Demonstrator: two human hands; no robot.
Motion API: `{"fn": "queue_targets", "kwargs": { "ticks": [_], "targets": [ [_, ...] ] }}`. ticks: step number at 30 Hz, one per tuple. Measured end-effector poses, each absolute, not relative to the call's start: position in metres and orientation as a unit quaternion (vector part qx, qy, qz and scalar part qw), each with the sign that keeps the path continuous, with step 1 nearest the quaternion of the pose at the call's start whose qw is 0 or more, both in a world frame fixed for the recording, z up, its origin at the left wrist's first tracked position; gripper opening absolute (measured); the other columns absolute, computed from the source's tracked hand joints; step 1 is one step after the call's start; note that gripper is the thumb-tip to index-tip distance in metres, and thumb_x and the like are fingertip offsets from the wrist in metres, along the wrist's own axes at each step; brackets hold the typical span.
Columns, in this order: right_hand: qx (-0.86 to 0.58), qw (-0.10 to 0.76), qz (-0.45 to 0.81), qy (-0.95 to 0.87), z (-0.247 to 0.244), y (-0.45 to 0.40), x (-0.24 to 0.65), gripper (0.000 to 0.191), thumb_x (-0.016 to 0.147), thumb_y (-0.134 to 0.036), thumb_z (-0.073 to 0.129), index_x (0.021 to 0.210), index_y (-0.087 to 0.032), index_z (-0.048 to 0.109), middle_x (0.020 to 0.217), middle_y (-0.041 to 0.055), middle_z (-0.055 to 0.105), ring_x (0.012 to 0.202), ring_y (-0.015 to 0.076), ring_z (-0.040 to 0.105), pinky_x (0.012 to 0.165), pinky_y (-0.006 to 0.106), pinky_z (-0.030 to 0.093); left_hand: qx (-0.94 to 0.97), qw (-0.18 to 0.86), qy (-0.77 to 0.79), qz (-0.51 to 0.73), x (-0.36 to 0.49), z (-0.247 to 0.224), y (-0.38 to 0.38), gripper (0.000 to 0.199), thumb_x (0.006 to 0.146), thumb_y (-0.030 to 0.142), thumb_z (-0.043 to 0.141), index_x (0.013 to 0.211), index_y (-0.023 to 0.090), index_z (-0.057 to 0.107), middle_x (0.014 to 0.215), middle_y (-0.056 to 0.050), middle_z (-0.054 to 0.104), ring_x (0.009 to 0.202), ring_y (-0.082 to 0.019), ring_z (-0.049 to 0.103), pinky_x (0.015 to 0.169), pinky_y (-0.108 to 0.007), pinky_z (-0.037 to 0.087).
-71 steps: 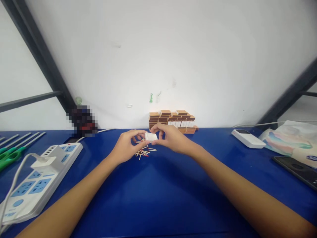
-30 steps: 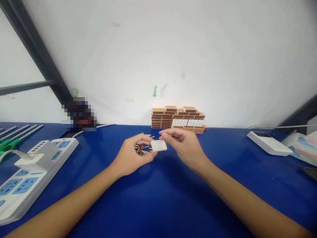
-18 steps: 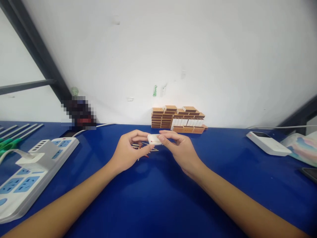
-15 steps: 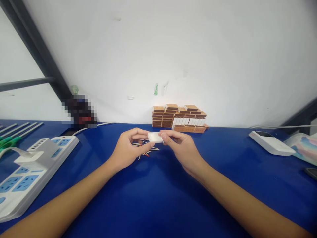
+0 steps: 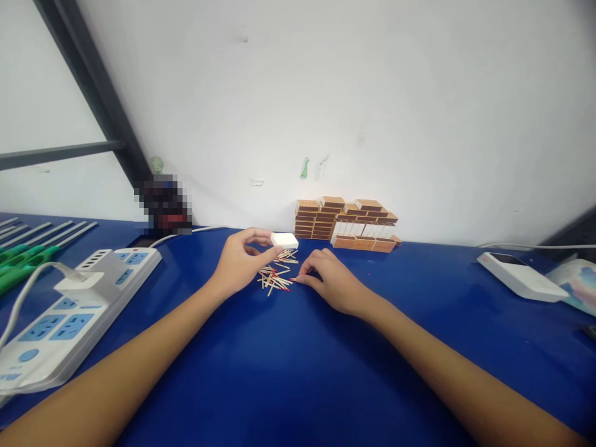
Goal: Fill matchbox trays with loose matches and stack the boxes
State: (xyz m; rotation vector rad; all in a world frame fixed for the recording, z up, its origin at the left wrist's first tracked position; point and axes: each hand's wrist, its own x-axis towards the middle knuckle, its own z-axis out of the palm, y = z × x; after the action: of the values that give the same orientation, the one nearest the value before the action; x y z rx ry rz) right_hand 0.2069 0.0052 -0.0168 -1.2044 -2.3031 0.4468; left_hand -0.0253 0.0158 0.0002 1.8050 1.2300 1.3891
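Note:
My left hand [image 5: 244,259] holds a white matchbox tray [image 5: 284,240] by its left end, between thumb and fingers. Just below the tray, a loose pile of wooden matches [image 5: 274,279] with red heads lies on the blue table. My right hand [image 5: 333,280] is at the pile's right edge, thumb and index finger pinched together on a match [image 5: 293,280] whose red head points left. Behind the hands stand stacked brown matchboxes [image 5: 319,218], and beside them a row of white pieces [image 5: 356,230] set between matchbox layers.
A white power strip [image 5: 93,304] with a plugged-in charger runs along the left. Green-handled tools [image 5: 32,261] lie behind it. On the right rest a white device [image 5: 521,276] and a pale patterned packet [image 5: 580,282]. The white wall [image 5: 372,93] rises behind the table.
My right hand has let go of the tray and moved down to the matches. My left hand keeps the tray, which is slightly higher in view. The camera view has shifted slightly left.

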Motion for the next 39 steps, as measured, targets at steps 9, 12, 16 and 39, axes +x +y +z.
{"fn": "queue_targets", "kwargs": {
  "ticks": [9, 12, 16, 39],
  "targets": [
    [-0.423, 0.289, 0.097, -0.853, -0.010, 0.002, 0.230, 0.013, 0.101, -0.021, 0.064, 0.088, -0.021, 0.062, 0.097, 0.0082, 0.065, 0.096, 0.0259, 0.054, 0.087, 0.041, 0.047, 0.720, 0.244, 0.459, 0.460, -0.022, -0.004, 0.009, 0.030, 0.078, 0.034, 0.083, 0.105, 0.021, 0.077, 0.101, -0.006, 0.080, 0.092, -0.022, 0.075, 0.076, -0.033, 0.056],
    [-0.417, 0.352, 0.056, -0.836, 0.000, 0.001, 0.234, 0.012, 0.103, -0.022, 0.059, 0.091, -0.022, 0.062, 0.098, 0.0081, 0.064, 0.097, 0.0259, 0.054, 0.087, 0.041, 0.046, 0.736, 0.274, 0.439, 0.436, -0.019, -0.003, 0.004, 0.033, 0.078, 0.031, 0.084, 0.110, 0.022, 0.077, 0.106, -0.005, 0.081, 0.098, -0.023, 0.076, 0.079, -0.033, 0.056],
    [-0.389, 0.358, 0.017, -0.849, 0.006, -0.005, 0.230, 0.013, 0.105, -0.023, 0.056, 0.093, -0.022, 0.061, 0.099, 0.0085, 0.064, 0.098, 0.0261, 0.054, 0.086, 0.041, 0.047, 0.748, 0.351, 0.397, 0.401, -0.011, -0.002, -0.007, 0.037, 0.079, 0.033, 0.084, 0.113, 0.022, 0.077, 0.111, -0.007, 0.081, 0.098, -0.023, 0.076, 0.081, -0.033, 0.058],
    [-0.370, 0.328, 0.073, -0.866, -0.013, -0.002, 0.210, 0.010, 0.102, -0.023, 0.061, 0.105, -0.023, 0.071, 0.101, 0.0080, 0.066, 0.099, 0.0252, 0.057, 0.091, 0.042, 0.049, 0.639, 0.248, 0.471, 0.555, -0.039, 0.016, 0.020, 0.042, 0.078, 0.043, 0.086, 0.110, 0.017, 0.077, 0.096, -0.008, 0.082, 0.087, -0.022, 0.076, 0.079, -0.034, 0.059]
  ]
}}
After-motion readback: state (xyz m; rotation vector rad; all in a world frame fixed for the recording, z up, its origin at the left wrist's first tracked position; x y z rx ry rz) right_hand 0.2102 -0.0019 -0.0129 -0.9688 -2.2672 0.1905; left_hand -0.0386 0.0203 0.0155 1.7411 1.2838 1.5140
